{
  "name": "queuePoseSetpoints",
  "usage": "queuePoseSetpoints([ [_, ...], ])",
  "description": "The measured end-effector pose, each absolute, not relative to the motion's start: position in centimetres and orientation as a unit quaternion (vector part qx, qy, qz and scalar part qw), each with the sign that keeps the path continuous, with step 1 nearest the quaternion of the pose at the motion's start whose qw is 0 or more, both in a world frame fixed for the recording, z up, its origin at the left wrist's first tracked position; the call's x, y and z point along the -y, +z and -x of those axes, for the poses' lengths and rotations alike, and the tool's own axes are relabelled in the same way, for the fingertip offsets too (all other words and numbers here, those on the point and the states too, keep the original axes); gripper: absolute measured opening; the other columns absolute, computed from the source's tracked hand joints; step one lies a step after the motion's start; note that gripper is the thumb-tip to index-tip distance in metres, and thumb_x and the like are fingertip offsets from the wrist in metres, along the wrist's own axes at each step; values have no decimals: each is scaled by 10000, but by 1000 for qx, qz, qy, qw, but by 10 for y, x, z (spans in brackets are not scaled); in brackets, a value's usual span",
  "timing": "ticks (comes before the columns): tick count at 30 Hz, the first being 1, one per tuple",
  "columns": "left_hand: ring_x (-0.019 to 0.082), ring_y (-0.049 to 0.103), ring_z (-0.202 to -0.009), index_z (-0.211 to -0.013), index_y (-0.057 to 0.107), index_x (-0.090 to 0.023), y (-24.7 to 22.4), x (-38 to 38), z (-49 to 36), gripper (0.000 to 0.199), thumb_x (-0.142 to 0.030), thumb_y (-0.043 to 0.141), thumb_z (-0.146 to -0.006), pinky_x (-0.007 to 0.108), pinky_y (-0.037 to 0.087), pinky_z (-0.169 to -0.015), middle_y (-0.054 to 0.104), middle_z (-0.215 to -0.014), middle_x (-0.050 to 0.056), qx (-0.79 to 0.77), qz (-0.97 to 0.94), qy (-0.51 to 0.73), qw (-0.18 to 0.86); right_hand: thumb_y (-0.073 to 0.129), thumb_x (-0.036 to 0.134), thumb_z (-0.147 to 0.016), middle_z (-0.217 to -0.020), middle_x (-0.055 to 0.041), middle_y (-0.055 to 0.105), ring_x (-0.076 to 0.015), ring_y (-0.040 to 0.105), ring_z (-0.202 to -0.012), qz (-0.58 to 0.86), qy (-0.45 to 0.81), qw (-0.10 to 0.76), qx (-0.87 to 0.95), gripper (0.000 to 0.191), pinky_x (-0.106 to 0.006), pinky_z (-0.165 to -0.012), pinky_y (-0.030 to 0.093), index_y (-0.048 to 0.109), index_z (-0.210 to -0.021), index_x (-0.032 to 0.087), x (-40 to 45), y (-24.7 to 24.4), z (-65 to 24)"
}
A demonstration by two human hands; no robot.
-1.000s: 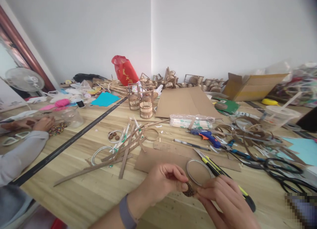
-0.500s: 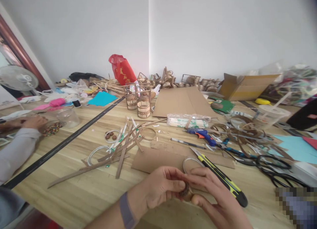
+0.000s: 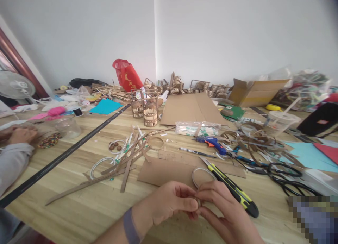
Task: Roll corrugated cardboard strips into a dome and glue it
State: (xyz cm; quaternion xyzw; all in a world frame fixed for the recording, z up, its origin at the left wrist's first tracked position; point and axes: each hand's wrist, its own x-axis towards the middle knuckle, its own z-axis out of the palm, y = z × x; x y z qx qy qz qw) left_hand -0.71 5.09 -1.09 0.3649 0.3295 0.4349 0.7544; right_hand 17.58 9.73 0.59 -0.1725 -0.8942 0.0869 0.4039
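Note:
A small round brown piece point(image 3: 198, 202) is pinched between my two hands near the front of the table, mostly covered by fingers. My left hand point(image 3: 175, 201) grips it from the left, thumb across its face. From the right, my right hand point(image 3: 221, 208) holds it with thumb and fingertips. Just beyond the fingers lies a pale ring point(image 3: 202, 176) on a strip of brown cardboard point(image 3: 169, 171). A yellow and black utility knife point(image 3: 232, 187) rests to the right of the ring. A pen point(image 3: 196, 152) and a blue glue gun point(image 3: 211, 144) lie farther back.
Brown strips point(image 3: 129, 166) and rings lie left of centre. Small slatted baskets point(image 3: 150, 118) stand behind them. Large black scissors point(image 3: 285, 177) and a plastic cup point(image 3: 280, 122) are at right. Another person's hands point(image 3: 22, 134) rest at the far left beside a jar point(image 3: 68, 128).
My fingers have closed more tightly around the brown piece, and less of it shows. The whole view has shifted slightly, with table items appearing a little farther left.

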Motion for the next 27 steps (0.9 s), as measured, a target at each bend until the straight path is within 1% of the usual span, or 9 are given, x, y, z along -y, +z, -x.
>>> queuePoseSetpoints([
  [5,118,534,-630,-794,707,-122,-8,-52,7,473,-512,849,-568,254,415,-674,618,-695,9,-360,-417,402,731,567,344,-928,-799,-40,681,-171,665,-734,171,113,387,899,155,-261,-637,542,653,-859,235,-99,-4,-178],
  [7,124,521,-639,-826,700,-124,-1,-50,8,500,-539,825,-577,254,402,-670,602,-701,5,-382,-441,406,703,579,449,-899,-841,-46,689,-180,680,-772,180,130,395,892,220,-255,-650,556,652,-924,243,-102,-4,-180],
  [9,148,536,-675,-900,689,-136,10,-46,12,493,-525,794,-615,261,401,-670,609,-752,13,-437,-477,411,643,573,553,-854,-898,-61,703,-194,697,-800,192,139,398,886,363,-251,-649,572,632,-1036,244,-106,-3,-183],
  [11,194,576,-759,-978,664,-158,24,-42,21,405,-460,730,-715,274,405,-685,640,-836,37,-532,-551,398,504,549,563,-867,-896,-62,712,-196,708,-766,214,140,405,878,385,-248,-620,578,617,-1067,241,-109,-2,-186],
  [14,253,603,-886,-1005,614,-187,36,-39,42,219,-332,612,-842,314,405,-776,656,-945,73,-655,-624,334,264,549,436,-920,-817,-35,711,-176,704,-694,229,133,402,877,216,-234,-586,571,637,-982,248,-112,-4,-187],
  [17,317,607,-974,-1013,578,-173,29,-45,68,153,-242,522,-888,364,402,-814,654,-1008,134,-726,-637,234,114,567,354,-921,-802,-31,709,-169,701,-714,204,123,384,892,143,-233,-603,571,654,-967,251,-111,-10,-185],
  [19,336,621,-941,-957,576,-158,19,-52,82,110,-206,511,-883,378,406,-794,660,-977,161,-741,-625,224,104,560,328,-926,-803,-30,705,-163,695,-732,190,125,377,898,133,-232,-620,569,659,-971,250,-109,-14,-182],
  [23,288,642,-901,-920,564,-189,8,-61,91,62,-213,539,-869,331,420,-759,685,-923,103,-737,-620,242,114,545,283,-934,-806,-37,701,-162,688,-746,187,128,369,901,126,-243,-642,560,661,-956,239,-108,-18,-180],
  [27,255,656,-819,-1008,548,-184,22,-59,80,173,-314,501,-905,311,436,-712,685,-870,81,-732,-604,291,121,545,187,-918,-785,-28,699,-151,680,-710,167,112,349,915,118,-232,-623,552,647,-961,230,-108,-13,-181],
])
